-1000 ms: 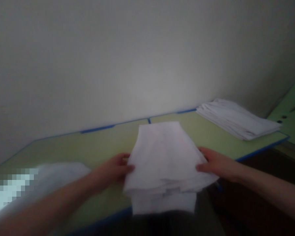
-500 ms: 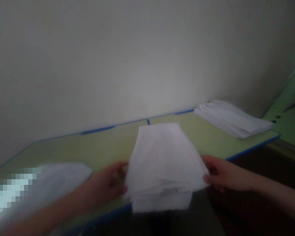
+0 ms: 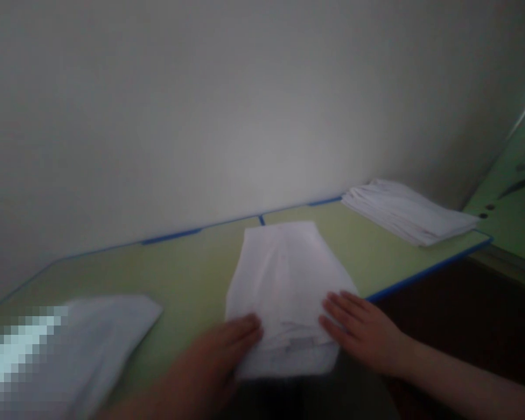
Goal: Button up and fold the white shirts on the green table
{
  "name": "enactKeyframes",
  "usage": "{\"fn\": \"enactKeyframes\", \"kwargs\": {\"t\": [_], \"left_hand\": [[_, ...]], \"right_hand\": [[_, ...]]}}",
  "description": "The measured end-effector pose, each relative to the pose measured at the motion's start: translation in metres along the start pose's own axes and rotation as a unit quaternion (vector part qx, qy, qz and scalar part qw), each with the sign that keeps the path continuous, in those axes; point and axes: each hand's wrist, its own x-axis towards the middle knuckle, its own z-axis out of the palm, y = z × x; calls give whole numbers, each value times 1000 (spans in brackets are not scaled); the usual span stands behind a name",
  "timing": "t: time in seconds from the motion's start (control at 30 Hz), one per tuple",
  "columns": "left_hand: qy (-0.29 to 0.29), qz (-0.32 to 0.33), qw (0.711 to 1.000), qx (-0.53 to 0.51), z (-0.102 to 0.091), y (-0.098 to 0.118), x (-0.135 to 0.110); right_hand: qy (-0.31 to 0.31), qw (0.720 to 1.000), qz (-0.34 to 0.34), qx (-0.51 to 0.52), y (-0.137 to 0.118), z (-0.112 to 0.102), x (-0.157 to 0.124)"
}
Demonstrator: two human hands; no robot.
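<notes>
A folded white cloth piece (image 3: pixel 284 274) lies in front of me on the green table, its near end reaching past the table's front edge. Layered folds and a small greyish patch show near that end. My left hand (image 3: pixel 227 350), somewhat blurred, rests its outstretched fingers on the cloth's near left part. On the near right part, my right hand (image 3: pixel 363 329) lies flat with its fingers stretched and slightly apart. Neither hand grips the fabric.
A stack of folded white cloths (image 3: pixel 411 213) lies at the table's far right. Another white cloth (image 3: pixel 100 344) is at the left, partly pixelated. The green table (image 3: pixel 179 262) has blue edging and stands against a pale wall (image 3: pixel 245 105). A green panel (image 3: pixel 516 204) is at the right.
Both hands have let go of the cloth's side edges and moved inward onto its top, fingers now flat. The cloth stays in nearly the same place.
</notes>
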Motion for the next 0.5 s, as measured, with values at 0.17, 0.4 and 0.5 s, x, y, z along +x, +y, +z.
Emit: {"fn": "enactKeyframes", "kwargs": {"t": [0.17, 0.4, 0.5], "left_hand": [[32, 6, 999, 15, -32, 21, 7], [248, 22, 964, 89, -169, 108, 39], [300, 13, 948, 101, -229, 124, 52]], "right_hand": [[-2, 998, 38, 41, 7, -33, 14], [17, 941, 254, 222, 30, -175, 88], [71, 897, 313, 306, 50, -228, 123]]}}
